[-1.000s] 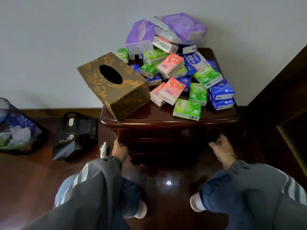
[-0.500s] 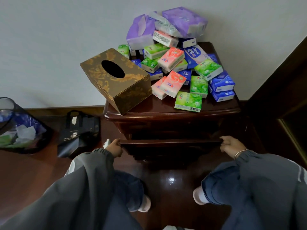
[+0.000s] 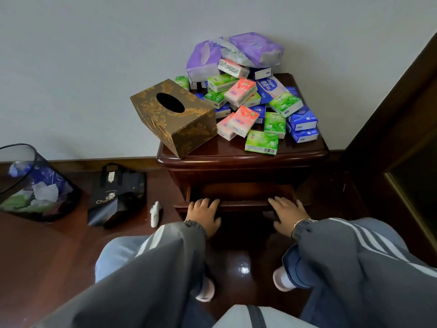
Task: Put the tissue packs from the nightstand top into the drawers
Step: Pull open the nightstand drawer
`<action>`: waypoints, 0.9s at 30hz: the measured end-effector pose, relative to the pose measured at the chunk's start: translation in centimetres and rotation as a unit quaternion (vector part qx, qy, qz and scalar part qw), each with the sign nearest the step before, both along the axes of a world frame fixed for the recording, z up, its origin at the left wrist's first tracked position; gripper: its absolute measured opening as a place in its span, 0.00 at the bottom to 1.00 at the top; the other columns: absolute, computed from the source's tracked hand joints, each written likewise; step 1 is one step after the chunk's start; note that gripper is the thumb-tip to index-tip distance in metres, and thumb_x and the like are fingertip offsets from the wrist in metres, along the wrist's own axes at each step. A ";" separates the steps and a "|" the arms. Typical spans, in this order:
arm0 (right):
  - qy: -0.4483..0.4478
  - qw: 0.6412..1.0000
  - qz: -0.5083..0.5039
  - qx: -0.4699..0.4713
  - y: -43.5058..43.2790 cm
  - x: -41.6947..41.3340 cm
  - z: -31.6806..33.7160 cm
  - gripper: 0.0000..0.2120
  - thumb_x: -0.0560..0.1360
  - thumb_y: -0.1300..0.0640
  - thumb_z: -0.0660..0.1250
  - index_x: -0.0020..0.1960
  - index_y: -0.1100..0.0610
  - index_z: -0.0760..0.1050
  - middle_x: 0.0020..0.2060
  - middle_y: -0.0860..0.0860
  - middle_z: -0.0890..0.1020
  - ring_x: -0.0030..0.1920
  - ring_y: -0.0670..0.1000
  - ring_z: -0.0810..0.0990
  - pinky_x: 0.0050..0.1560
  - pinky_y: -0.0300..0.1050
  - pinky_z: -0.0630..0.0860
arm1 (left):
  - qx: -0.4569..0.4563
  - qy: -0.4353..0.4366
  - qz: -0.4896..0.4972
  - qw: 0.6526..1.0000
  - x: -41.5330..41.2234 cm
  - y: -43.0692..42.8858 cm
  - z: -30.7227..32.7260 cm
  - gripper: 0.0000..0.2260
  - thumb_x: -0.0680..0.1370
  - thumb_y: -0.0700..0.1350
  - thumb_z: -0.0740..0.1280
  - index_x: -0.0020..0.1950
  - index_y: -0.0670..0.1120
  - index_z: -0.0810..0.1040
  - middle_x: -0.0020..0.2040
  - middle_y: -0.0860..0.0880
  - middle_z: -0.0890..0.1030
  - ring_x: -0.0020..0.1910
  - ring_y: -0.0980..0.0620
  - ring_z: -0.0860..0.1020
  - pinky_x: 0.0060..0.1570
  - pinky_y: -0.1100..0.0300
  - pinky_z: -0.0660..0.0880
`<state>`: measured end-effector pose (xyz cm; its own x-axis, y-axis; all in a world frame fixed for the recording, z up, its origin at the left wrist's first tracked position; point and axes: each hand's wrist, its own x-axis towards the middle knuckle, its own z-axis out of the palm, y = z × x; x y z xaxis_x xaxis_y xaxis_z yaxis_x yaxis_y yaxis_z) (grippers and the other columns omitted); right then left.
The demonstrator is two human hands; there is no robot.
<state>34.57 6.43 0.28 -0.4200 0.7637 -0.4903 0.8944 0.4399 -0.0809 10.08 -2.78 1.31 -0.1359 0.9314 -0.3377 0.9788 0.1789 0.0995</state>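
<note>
Left hand [image 3: 203, 215] and right hand [image 3: 286, 215] rest with fingers spread on the part-open drawer [image 3: 243, 204], well apart; even pressure should run it straight. Tissue packs [image 3: 243, 120] are heaped on the nightstand [image 3: 236, 159].

The tissue packs [image 3: 243, 102] are green, pink, blue and purple, and the nightstand [image 3: 236, 158] is dark red-brown. The tissue box [image 3: 189, 131] is brown with a golden leaf pattern. The sleeves [image 3: 165, 256] are grey with white stripes, and the bag [image 3: 118, 185] is black with pale letters.
</note>
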 end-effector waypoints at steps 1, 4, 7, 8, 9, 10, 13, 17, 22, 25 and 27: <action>-0.001 1.000 -0.003 -0.004 -0.1 0.0 -0.1 0.36 0.74 0.51 0.62 0.77 0.49 0.47 0.77 0.50 0.52 0.77 0.51 0.50 0.74 0.58 0.45 | 0.000 0.006 0.008 1.000 0.4 -0.1 -0.2 0.29 0.78 0.57 0.58 0.77 0.52 0.55 0.74 0.45 0.63 0.73 0.43 0.59 0.73 0.48 0.56; 0.007 1.000 0.003 -0.004 -0.2 0.3 0.1 0.35 0.73 0.51 0.62 0.76 0.50 0.51 0.74 0.51 0.59 0.74 0.53 0.57 0.73 0.56 0.50 | -0.016 0.004 0.035 0.999 0.6 0.1 -0.3 0.27 0.78 0.62 0.55 0.75 0.54 0.60 0.70 0.45 0.66 0.69 0.42 0.64 0.69 0.49 0.62; 0.011 1.000 0.023 -0.007 -0.3 0.9 1.0 0.30 0.73 0.50 0.62 0.73 0.49 0.59 0.68 0.52 0.69 0.67 0.55 0.68 0.67 0.51 0.63 | -0.071 -0.041 0.042 0.996 0.1 0.5 0.5 0.23 0.79 0.61 0.52 0.71 0.54 0.67 0.68 0.45 0.69 0.66 0.40 0.66 0.66 0.47 0.66; 0.017 0.999 0.025 -0.017 -0.4 1.1 1.3 0.27 0.73 0.50 0.62 0.72 0.48 0.62 0.66 0.51 0.71 0.65 0.55 0.69 0.64 0.49 0.66 | -0.084 -0.047 0.036 0.995 0.0 0.5 0.7 0.22 0.80 0.60 0.51 0.70 0.53 0.69 0.67 0.45 0.70 0.66 0.40 0.66 0.66 0.46 0.66; 0.022 0.999 0.026 -0.031 -0.6 1.4 1.6 0.25 0.74 0.51 0.62 0.70 0.47 0.64 0.65 0.51 0.72 0.64 0.55 0.71 0.61 0.47 0.69 | -0.097 -0.051 0.034 0.993 0.0 0.2 0.8 0.22 0.80 0.59 0.50 0.68 0.52 0.71 0.67 0.44 0.71 0.66 0.40 0.67 0.66 0.46 0.65; 0.025 0.998 0.030 -0.044 -0.9 1.6 1.9 0.22 0.74 0.51 0.62 0.68 0.46 0.67 0.63 0.51 0.74 0.63 0.54 0.72 0.59 0.46 0.70 | -0.113 -0.058 0.035 0.991 0.0 -0.1 1.0 0.23 0.81 0.59 0.49 0.68 0.51 0.72 0.67 0.44 0.72 0.66 0.40 0.68 0.66 0.47 0.66; 0.017 0.995 0.047 -0.087 -2.3 2.2 2.5 0.16 0.74 0.50 0.62 0.61 0.44 0.73 0.60 0.49 0.77 0.60 0.51 0.75 0.56 0.43 0.71 | -0.169 -0.075 0.028 0.982 0.1 -1.4 1.1 0.25 0.80 0.61 0.47 0.67 0.49 0.73 0.66 0.43 0.74 0.64 0.42 0.72 0.63 0.52 0.70; -0.005 0.982 0.075 -0.172 -4.4 2.8 3.0 0.12 0.74 0.50 0.63 0.57 0.45 0.78 0.59 0.46 0.78 0.58 0.49 0.77 0.57 0.43 0.72 | -0.276 -0.096 -0.005 0.956 0.2 -3.4 0.8 0.23 0.81 0.58 0.47 0.69 0.52 0.71 0.65 0.43 0.75 0.62 0.43 0.74 0.65 0.51 0.68; -0.029 0.967 0.090 -0.236 -5.6 3.1 3.4 0.13 0.74 0.50 0.64 0.58 0.45 0.78 0.59 0.46 0.78 0.58 0.49 0.76 0.57 0.43 0.73 | -0.325 -0.120 0.033 0.937 0.7 -4.8 1.1 0.24 0.81 0.59 0.49 0.68 0.45 0.71 0.66 0.43 0.73 0.63 0.44 0.72 0.65 0.53 0.66; -0.019 0.965 0.078 -0.251 -5.4 3.0 3.7 0.13 0.74 0.51 0.64 0.57 0.46 0.79 0.59 0.45 0.79 0.58 0.47 0.76 0.55 0.39 0.71 | -0.318 -0.131 0.070 0.936 0.9 -4.7 1.4 0.26 0.80 0.61 0.50 0.67 0.45 0.71 0.66 0.44 0.73 0.63 0.45 0.72 0.63 0.54 0.66; -0.013 0.965 0.076 -0.250 -5.3 2.9 3.6 0.13 0.74 0.52 0.64 0.56 0.47 0.80 0.58 0.45 0.80 0.57 0.47 0.77 0.56 0.40 0.72 | -0.313 -0.121 0.073 0.939 1.1 -4.7 1.3 0.26 0.79 0.61 0.50 0.67 0.45 0.69 0.66 0.44 0.73 0.62 0.45 0.72 0.61 0.54 0.66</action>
